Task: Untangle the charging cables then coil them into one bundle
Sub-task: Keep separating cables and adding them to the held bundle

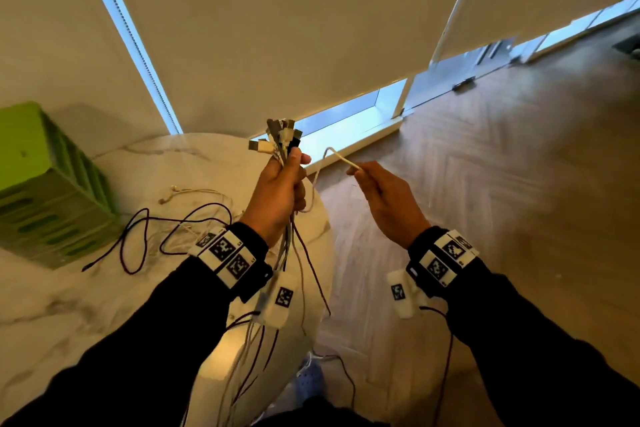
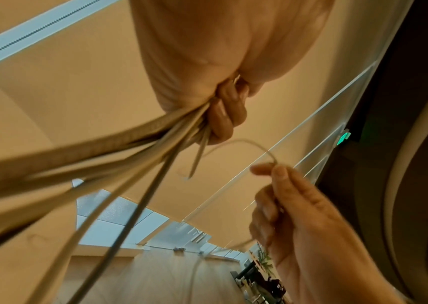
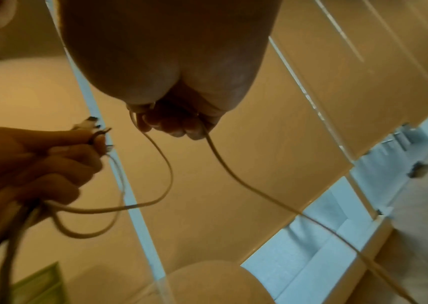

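White and dark charging cables [image 1: 284, 146] bunch upright, plugs topmost.

Glossy white marble-look counter [image 1: 104, 288], grey-veined. Matt wood herringbone floor [image 1: 519, 166] at right. Smooth plastic-sheathed cables [image 1: 287, 246], white and dark, with shiny metal plug tips [image 1: 282, 135]. Green ribbed plastic crate [image 1: 45, 191] far left.

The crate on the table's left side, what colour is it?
Bright green crate, slotted sides; clearest in the head view.
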Available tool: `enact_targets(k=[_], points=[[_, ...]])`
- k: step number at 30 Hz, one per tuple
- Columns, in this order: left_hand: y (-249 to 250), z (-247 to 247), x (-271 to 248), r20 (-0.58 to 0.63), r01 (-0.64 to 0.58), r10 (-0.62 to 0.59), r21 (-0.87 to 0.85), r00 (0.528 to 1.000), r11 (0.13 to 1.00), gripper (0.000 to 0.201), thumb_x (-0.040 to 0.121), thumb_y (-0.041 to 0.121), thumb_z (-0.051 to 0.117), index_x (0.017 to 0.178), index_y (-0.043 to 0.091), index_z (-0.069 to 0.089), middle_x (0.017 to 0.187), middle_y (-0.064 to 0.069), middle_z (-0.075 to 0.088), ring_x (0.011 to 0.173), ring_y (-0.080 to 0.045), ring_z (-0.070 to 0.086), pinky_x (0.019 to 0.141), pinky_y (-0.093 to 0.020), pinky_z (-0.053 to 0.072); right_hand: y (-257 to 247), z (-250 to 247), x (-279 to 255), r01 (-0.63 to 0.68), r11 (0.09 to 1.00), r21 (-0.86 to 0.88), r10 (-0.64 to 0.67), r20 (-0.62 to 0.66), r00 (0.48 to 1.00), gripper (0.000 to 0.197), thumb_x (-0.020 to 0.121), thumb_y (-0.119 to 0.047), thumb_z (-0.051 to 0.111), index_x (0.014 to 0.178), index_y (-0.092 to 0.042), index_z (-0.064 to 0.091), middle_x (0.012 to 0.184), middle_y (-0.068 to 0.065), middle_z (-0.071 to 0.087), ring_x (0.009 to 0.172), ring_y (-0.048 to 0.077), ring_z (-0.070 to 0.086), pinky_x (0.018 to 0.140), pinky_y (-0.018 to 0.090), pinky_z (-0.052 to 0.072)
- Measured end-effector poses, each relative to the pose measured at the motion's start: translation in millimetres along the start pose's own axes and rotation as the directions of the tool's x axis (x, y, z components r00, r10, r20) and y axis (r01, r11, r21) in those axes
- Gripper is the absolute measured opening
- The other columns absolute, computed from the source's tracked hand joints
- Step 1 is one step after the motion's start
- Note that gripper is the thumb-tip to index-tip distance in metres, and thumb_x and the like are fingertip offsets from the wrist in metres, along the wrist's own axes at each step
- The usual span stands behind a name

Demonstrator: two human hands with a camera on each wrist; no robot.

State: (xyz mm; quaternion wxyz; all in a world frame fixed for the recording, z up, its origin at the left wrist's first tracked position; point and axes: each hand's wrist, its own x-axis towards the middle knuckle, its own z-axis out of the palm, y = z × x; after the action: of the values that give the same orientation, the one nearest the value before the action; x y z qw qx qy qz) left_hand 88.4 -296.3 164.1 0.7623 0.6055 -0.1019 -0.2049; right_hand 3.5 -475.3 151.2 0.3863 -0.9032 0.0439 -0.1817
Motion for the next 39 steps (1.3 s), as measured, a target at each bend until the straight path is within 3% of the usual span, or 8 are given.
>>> enact_targets(k=[4, 10, 13, 17, 21, 28, 36, 39], points=[[9, 10, 14, 0.028, 0.02, -0.015, -0.186, 0.999, 0.982, 0.028, 0.108, 0.031, 0.04, 0.092, 0.013, 0.054, 0.061, 0.007, 0.032, 0.048, -0.008, 0.022, 0.045, -0.021, 0.022, 56, -24, 0, -0.213, 0.963, -0.165, 0.23, 0.089, 0.969, 0.03, 0.107, -0.033, 0.038, 0.116, -0.014, 0.061, 0.086, 0.006, 0.067, 0.076, 0.015, 0.062, 0.073, 0.035, 0.049], [8, 23, 18, 0.141, 0.083, -0.042, -0.306, 0.989, 0.948, 0.029, 0.108, 0.028, 0.038, 0.087, 0.013, 0.051, 0.063, 0.003, 0.035, 0.051, -0.008, 0.03, 0.048, -0.021, 0.03, 143, -19, -38, -0.416, 0.785, -0.459, 0.589, 0.345, 0.731, 0.025, 0.102, -0.023, 0.045, 0.119, -0.029, 0.061, 0.119, 0.006, 0.066, 0.112, 0.027, 0.062, 0.099, 0.04, 0.047], [-4, 25, 19, 0.139, 0.102, -0.062, -0.304, 0.988, 0.947, 0.028, 0.108, 0.027, 0.039, 0.087, 0.013, 0.052, 0.066, 0.001, 0.037, 0.053, -0.01, 0.036, 0.051, -0.023, 0.031, 128, 2, -40, -0.295, 0.892, -0.344, 0.418, 0.372, 0.829, 0.045, 0.096, -0.015, 0.052, 0.138, -0.029, 0.049, 0.14, 0.002, 0.05, 0.13, 0.018, 0.048, 0.113, 0.043, 0.037], [-23, 30, 23, 0.126, 0.131, -0.097, -0.29, 0.987, 0.948, 0.028, 0.108, 0.028, 0.041, 0.087, 0.013, 0.053, 0.067, 0.002, 0.04, 0.058, -0.011, 0.04, 0.054, -0.024, 0.034, 67, 23, -27, -0.141, 0.988, 0.06, 0.11, 0.363, 0.925, 0.04, 0.101, -0.027, 0.056, 0.14, -0.029, 0.048, 0.136, -0.013, 0.052, 0.121, -0.005, 0.05, 0.099, 0.013, 0.04], [-32, 33, 26, 0.058, 0.125, -0.113, -0.282, 0.992, 0.951, 0.025, 0.107, 0.029, 0.044, 0.089, 0.015, 0.053, 0.072, 0.003, 0.043, 0.061, -0.009, 0.04, 0.054, -0.022, 0.037, 37, 44, -22, -0.019, 0.988, 0.156, -0.028, 0.293, 0.956, 0.03, 0.103, -0.03, 0.052, 0.132, -0.02, 0.055, 0.122, -0.002, 0.065, 0.109, 0.004, 0.06, 0.092, 0.014, 0.047], [-39, 23, 39, -0.049, 0.021, -0.027, -0.124, 0.998, 0.992, 0.024, 0.109, 0.028, 0.039, 0.089, 0.019, 0.05, 0.075, 0.005, 0.042, 0.062, -0.01, 0.034, 0.061, -0.025, 0.032, 47, 41, -9, 0.117, 0.986, 0.119, -0.13, 0.106, 0.986, 0.017, 0.102, -0.024, 0.053, 0.109, -0.013, 0.065, 0.096, -0.003, 0.061, 0.087, 0.006, 0.057, 0.077, 0.013, 0.045], [-36, 16, 41, -0.071, 0.051, -0.06, -0.125, 0.996, 0.991, 0.032, 0.108, 0.032, 0.039, 0.083, 0.018, 0.053, 0.067, 0.006, 0.041, 0.059, -0.008, 0.035, 0.06, -0.026, 0.029, 40, 41, 4, -0.061, 0.977, 0.204, 0.009, 0.244, 0.97, 0.019, 0.104, -0.026, 0.049, 0.101, -0.012, 0.061, 0.085, -0.005, 0.065, 0.079, 0.01, 0.068, 0.072, 0.023, 0.057], [-33, 7, 41, -0.002, 0.126, -0.132, -0.28, 0.991, 0.952, 0.032, 0.107, 0.032, 0.04, 0.083, 0.017, 0.053, 0.067, 0.006, 0.042, 0.058, -0.008, 0.034, 0.058, -0.025, 0.027, 43, 41, 10, -0.158, 0.947, 0.279, 0.088, 0.25, 0.964, 0.022, 0.103, -0.033, 0.05, 0.118, -0.017, 0.057, 0.103, -0.003, 0.065, 0.091, 0.008, 0.067, 0.077, 0.024, 0.056]])
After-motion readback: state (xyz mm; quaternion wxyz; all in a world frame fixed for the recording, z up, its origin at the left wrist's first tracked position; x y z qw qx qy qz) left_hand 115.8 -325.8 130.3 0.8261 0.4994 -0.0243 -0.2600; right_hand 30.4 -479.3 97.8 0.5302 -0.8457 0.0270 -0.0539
